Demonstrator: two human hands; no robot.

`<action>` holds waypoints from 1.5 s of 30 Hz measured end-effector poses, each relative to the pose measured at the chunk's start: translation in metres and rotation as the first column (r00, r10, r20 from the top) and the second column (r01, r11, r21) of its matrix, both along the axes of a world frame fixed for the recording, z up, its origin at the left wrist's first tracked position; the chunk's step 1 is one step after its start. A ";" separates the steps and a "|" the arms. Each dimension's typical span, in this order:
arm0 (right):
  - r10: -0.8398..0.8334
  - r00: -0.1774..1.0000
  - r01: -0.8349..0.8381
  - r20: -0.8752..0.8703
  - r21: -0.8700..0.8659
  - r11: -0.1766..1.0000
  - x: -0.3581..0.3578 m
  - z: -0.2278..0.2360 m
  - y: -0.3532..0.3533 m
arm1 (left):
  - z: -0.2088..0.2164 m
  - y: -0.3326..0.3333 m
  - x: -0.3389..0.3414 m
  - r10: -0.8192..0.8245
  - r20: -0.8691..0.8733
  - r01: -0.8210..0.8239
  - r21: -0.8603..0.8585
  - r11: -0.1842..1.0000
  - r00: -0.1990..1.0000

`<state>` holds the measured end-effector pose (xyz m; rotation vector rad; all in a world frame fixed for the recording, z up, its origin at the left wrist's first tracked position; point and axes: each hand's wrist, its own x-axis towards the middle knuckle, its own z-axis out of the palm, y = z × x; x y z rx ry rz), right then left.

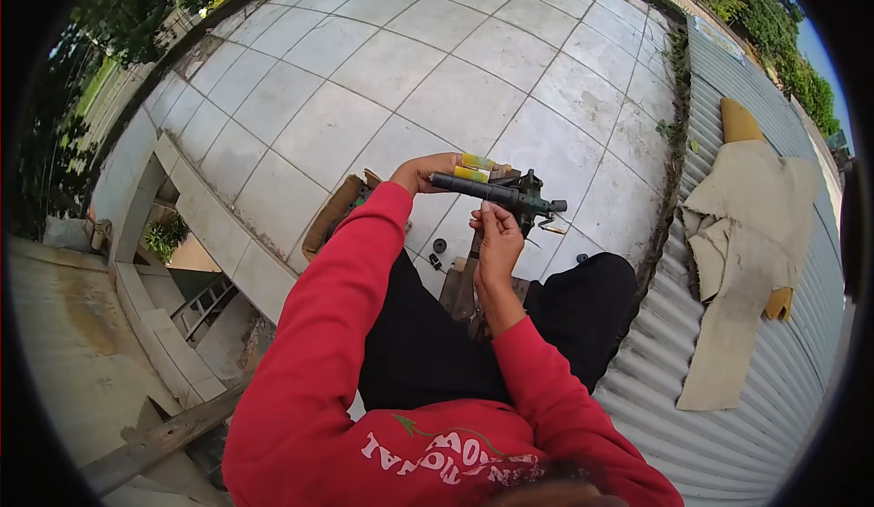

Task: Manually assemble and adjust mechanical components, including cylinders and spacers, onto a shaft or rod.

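Observation:
A dark tool-like assembly with a long black cylindrical end lies crosswise above a narrow upright wooden post between my knees. My left hand is closed around the black cylinder's left part, its fingers partly hidden behind it. Two short yellow-and-green cylinders stick out beside those fingertips; what they belong to I cannot tell. Below the assembly, my right hand pinches thumb and fingers together, touching its underside. Whatever small thing lies in that pinch is hidden. A small crank-like lever juts from the assembly's right end.
An open cardboard box stands left of my knees. Small black round parts lie on the pale tiles. To the right, beige cloth or card sheets rest on a corrugated metal roof. A stairwell opening drops at left.

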<state>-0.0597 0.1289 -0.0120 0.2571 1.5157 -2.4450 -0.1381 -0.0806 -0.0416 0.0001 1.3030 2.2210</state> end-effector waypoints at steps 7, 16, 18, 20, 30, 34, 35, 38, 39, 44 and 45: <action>-0.003 1.000 0.003 -0.016 0.014 1.000 -0.002 -0.001 0.001 | -0.020 0.024 0.029 0.040 0.041 -0.047 0.180 0.983 0.998; -0.023 0.995 0.025 -0.101 0.012 1.000 -0.001 0.002 0.000 | -0.014 0.081 0.086 0.587 0.264 -0.616 0.037 0.787 0.765; -0.003 0.994 0.009 -0.110 0.054 0.999 -0.001 0.002 0.003 | -0.003 0.094 0.102 0.617 0.272 -0.642 0.003 0.767 0.738; 0.009 0.993 0.002 -0.114 0.092 0.996 0.002 0.006 0.005 | 0.015 0.107 0.119 0.742 0.262 -0.742 -0.121 0.660 0.617; 0.127 0.961 -0.049 -0.244 0.303 0.952 0.006 -0.002 0.015 | 0.016 0.121 0.142 0.809 -0.289 -0.852 -0.292 0.435 0.512; 0.140 0.941 -0.034 -0.309 0.324 0.945 0.008 -0.003 0.018 | 0.014 0.127 0.143 0.785 -0.459 -0.907 -0.266 0.327 0.417; 0.158 0.931 -0.037 -0.330 0.345 0.938 0.007 -0.007 0.021 | 0.027 0.130 0.144 0.753 -0.483 -0.891 -0.309 0.331 0.447; 0.181 0.884 -0.006 -0.430 0.377 0.926 0.007 -0.009 0.021 | 0.041 0.129 0.145 0.698 -0.497 -0.850 -0.398 0.344 0.515; 0.184 0.840 0.032 -0.510 0.386 0.922 0.007 -0.007 0.021 | 0.043 0.128 0.145 0.676 -0.488 -0.825 -0.440 0.356 0.552; 0.232 0.825 0.008 -0.515 0.422 0.907 0.008 -0.007 0.024 | 0.038 0.129 0.137 0.691 -0.532 -0.869 -0.367 0.332 0.489; 0.220 0.825 0.015 -0.520 0.409 0.912 0.007 -0.008 0.024 | 0.036 0.129 0.135 0.708 -0.534 -0.886 -0.312 0.342 0.461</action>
